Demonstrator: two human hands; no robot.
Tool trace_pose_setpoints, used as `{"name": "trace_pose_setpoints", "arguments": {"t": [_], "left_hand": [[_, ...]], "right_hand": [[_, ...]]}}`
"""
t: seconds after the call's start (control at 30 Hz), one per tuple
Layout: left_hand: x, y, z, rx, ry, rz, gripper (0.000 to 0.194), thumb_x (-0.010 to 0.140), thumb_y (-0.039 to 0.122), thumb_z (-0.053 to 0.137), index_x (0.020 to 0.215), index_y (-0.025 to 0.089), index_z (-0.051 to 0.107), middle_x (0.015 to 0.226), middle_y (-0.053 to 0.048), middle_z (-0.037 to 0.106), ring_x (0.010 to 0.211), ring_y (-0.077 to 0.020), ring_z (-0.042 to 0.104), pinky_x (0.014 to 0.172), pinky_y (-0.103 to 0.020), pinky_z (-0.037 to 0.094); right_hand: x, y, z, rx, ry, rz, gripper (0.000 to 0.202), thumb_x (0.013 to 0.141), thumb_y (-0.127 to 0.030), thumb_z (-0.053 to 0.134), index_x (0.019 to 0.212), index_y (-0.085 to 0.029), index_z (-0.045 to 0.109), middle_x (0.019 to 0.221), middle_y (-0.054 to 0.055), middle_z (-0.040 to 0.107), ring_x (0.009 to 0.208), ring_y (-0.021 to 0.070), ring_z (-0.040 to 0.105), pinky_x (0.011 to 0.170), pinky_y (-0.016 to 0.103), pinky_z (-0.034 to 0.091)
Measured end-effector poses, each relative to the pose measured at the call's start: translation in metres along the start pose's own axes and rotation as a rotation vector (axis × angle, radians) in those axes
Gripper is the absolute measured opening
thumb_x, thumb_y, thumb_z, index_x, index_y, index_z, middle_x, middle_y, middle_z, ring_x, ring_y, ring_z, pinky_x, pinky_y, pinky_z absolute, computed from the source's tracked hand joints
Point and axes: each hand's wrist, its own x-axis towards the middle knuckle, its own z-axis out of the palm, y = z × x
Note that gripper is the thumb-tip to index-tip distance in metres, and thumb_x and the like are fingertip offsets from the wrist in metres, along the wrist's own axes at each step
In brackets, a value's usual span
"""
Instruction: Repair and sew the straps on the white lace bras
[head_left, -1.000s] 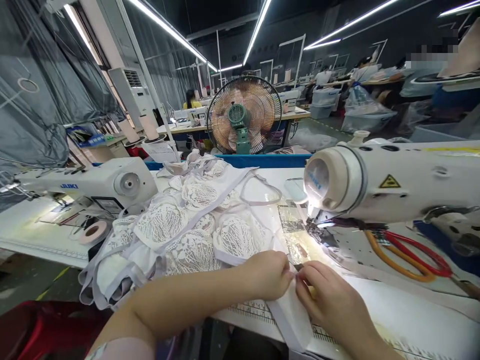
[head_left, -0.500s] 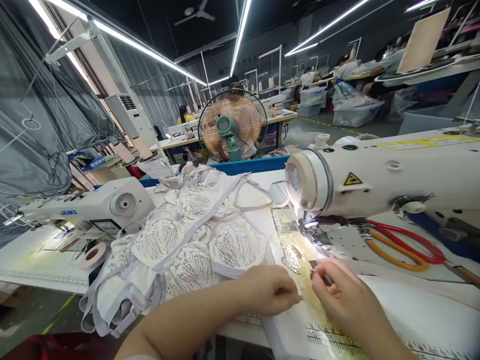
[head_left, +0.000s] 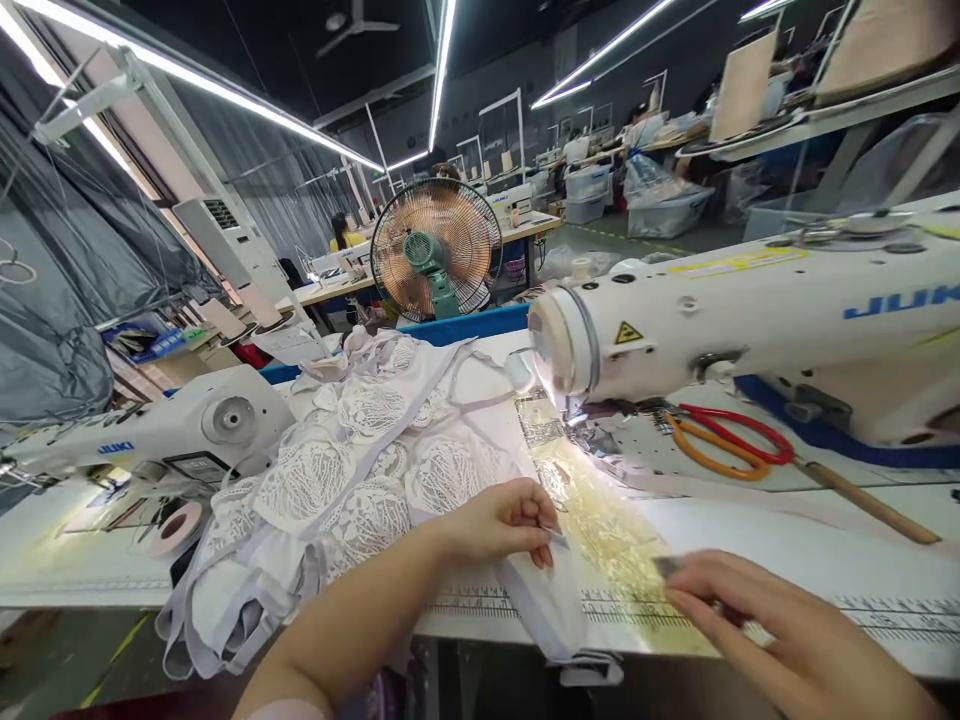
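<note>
My left hand (head_left: 517, 522) is closed in a pinch on the edge of a white bra (head_left: 551, 605). The pale band hangs down over the table's front edge, where a folded strap end shows. Apart from it, at the right, my right hand (head_left: 765, 620) is closed around a small grey flat piece (head_left: 667, 567), its tip pointing left; blur hides its exact kind. Beyond both hands stands a white sewing machine (head_left: 637, 330), its lit needle area over a shiny, yellowish taped patch (head_left: 600, 530). A pile of white lace bras (head_left: 367, 450) lies left of my left hand.
Orange-and-red-handled scissors (head_left: 727, 440) and a wooden-handled tool (head_left: 870, 500) lie under the machine arm. A second sewing machine (head_left: 180, 425) stands at left, near a pink tape roll (head_left: 176, 528). A ruler strip (head_left: 472, 602) runs along the front edge; a large fan (head_left: 435, 250) stands behind.
My right hand has moved right and toward me, away from the left hand, carrying the small grey piece. My left hand has shifted left and now grips the bra edge. The view has turned right.
</note>
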Motion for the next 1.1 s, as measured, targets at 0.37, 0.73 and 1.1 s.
{"name": "trace_pose_setpoints", "arguments": {"t": [0.37, 0.73, 1.1], "left_hand": [[-0.013, 0.002, 0.055, 0.887, 0.433, -0.023, 0.030, 0.070, 0.016, 0.058, 0.096, 0.017, 0.044, 0.085, -0.002, 0.056, 0.062, -0.0102, 0.053, 0.062, -0.027, 0.045], [-0.010, -0.058, 0.119, 1.245, 0.616, 0.015, 0.024, 0.074, 0.036, 0.057, 0.087, 0.016, 0.054, 0.093, -0.010, 0.058, 0.089, -0.0266, 0.051, 0.076, -0.044, 0.042], [-0.033, -0.030, 0.082, -0.263, 0.835, 0.062, 0.038, 0.054, 0.042, 0.068, 0.056, 0.016, 0.041, 0.061, 0.001, 0.047, 0.054, -0.0069, 0.036, 0.054, -0.021, 0.028]], "right_hand": [[0.023, -0.005, 0.044, 0.183, -0.056, 0.078, 0.029, 0.084, -0.041, 0.040, 0.065, -0.023, 0.052, 0.062, 0.000, 0.058, 0.055, 0.0137, 0.054, 0.048, 0.024, 0.043], [0.012, -0.001, 0.034, 0.238, 0.065, 0.247, 0.033, 0.072, -0.053, 0.049, 0.063, -0.023, 0.057, 0.060, -0.001, 0.060, 0.052, 0.0144, 0.054, 0.049, 0.024, 0.044], [0.020, 0.001, 0.028, 0.317, 0.163, 0.086, 0.028, 0.079, -0.044, 0.047, 0.081, -0.022, 0.064, 0.087, 0.004, 0.065, 0.077, 0.0173, 0.062, 0.061, 0.025, 0.051]]}}
